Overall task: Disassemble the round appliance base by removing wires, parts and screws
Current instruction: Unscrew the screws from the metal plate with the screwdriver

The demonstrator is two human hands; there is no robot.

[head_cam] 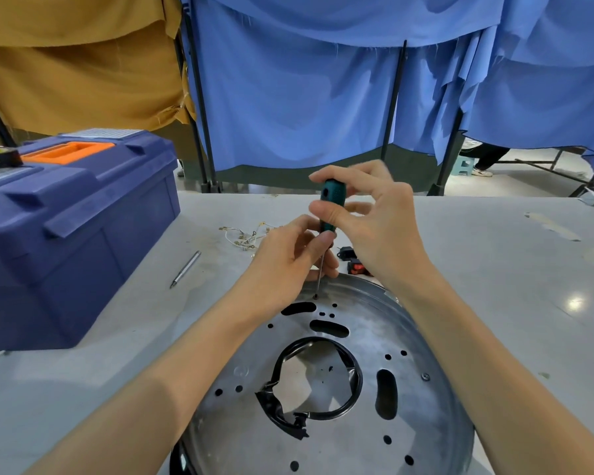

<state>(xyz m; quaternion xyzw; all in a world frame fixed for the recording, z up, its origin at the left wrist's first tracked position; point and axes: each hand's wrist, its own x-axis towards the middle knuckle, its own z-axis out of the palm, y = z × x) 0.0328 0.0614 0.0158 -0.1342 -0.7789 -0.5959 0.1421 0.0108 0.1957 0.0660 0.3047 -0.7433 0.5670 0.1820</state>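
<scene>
the right hand (374,228) pinches the ribbed teal plastic handle of the screwdriver (330,204) between the thumb and curled fingertips, near its rounded top. the left hand (285,265) closes its thumb and curled fingers on the tool just under the handle, where the thin steel shaft begins. the shaft stands nearly upright, with its tip set in a small dark screw (316,296) by the far rim of the round base (426,423).

the base is a shallow dish of dull, scuffed sheet metal lying at the middle of the desk's (117,354) near edge. it is pierced with small round holes and long oval slots. a black ring (356,378), torn and crumpled on its near left, lines the large central opening. a second screw (425,376) shows on the plate's right part.

just beyond the base lie a small black and red part (354,265) and a tangle of thin pale wires (246,236) with metal eyelets. a slim metal rod (186,269) lies left of them, beside the blue plastic toolbox (76,241) with its orange handle (67,152), at the desk's left edge. blue cloth (288,114) hangs behind the far edge.
</scene>
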